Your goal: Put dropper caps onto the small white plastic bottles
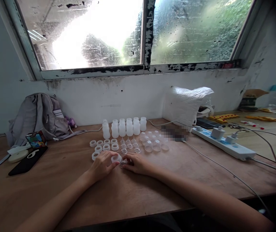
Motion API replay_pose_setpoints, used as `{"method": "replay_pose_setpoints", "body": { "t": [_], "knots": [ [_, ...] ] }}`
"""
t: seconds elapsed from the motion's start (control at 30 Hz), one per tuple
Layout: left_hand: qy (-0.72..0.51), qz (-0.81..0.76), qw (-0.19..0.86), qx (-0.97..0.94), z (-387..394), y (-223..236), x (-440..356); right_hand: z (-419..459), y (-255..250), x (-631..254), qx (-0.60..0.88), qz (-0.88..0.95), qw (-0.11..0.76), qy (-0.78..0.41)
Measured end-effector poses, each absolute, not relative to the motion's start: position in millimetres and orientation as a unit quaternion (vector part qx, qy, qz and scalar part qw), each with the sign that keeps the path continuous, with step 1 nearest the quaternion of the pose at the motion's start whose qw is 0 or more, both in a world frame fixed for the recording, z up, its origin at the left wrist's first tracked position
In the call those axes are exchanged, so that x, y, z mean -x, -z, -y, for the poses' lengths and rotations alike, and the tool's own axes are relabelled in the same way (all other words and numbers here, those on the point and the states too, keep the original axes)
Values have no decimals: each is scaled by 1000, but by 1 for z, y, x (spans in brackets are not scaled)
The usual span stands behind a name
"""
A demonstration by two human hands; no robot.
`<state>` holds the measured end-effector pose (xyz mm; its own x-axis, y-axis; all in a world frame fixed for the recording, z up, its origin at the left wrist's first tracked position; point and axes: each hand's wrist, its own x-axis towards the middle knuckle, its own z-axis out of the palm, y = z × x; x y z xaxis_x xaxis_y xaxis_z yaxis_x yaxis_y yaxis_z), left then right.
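Brown wood tabletop (128,199) is running below a window (200,32) w/ peeling frame. Far L of the baby-bottle row (129,127), a grey backpack (40,117) is slumping by the white wall (109,96). Front-L of row, translucent screw rings (115,149) are lying; L hand (101,165) is gripping another ring (115,159). In front of row, R hand (136,163) is pinching a clear nipple (122,164). R of row: domed caps (156,146) clustering, silvery bag (183,106) standing, pwr strip (221,142) lying farthest.

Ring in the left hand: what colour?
The ring is translucent white, best seen in the head view.
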<state>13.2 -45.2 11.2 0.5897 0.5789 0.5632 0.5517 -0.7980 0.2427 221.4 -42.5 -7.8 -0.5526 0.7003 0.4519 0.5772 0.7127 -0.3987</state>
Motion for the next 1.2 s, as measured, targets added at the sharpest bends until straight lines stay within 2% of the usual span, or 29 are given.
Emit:
{"method": "replay_pose_setpoints", "body": {
  "t": [0.17, 0.33, 0.43, 0.57, 0.73, 0.83, 0.93, 1.07, 1.2],
  "knots": [
    [-382, -352, 101, -848, 53, -8, -29, 36, 8, -225, 370, 831, 385, -156],
    [-372, -359, 164, -840, 49, -4, -35, 34, 6, -227, 396, 791, 430, -181],
    [-327, -355, 185, -856, 44, 1, -36, 33, 7, -226, 403, 784, 433, -189],
    [-269, -352, 152, -883, 40, 7, -36, 36, 6, -226, 394, 797, 420, -182],
    [-260, -370, 119, -884, 40, 9, -33, 41, 6, -223, 357, 850, 363, -137],
    [-259, -370, 105, -886, 39, 10, -32, 40, 6, -220, 357, 855, 345, -152],
    [-265, -360, 96, -889, 40, 10, -32, 38, 4, -218, 356, 834, 364, -212],
    [-304, -345, 74, -885, 46, 5, -32, 38, 1, -219, 358, 743, 405, -394],
    [-321, -342, 55, -882, 50, 0, -32, 39, -1, -219, 339, 667, 391, -536]
  ]
}}
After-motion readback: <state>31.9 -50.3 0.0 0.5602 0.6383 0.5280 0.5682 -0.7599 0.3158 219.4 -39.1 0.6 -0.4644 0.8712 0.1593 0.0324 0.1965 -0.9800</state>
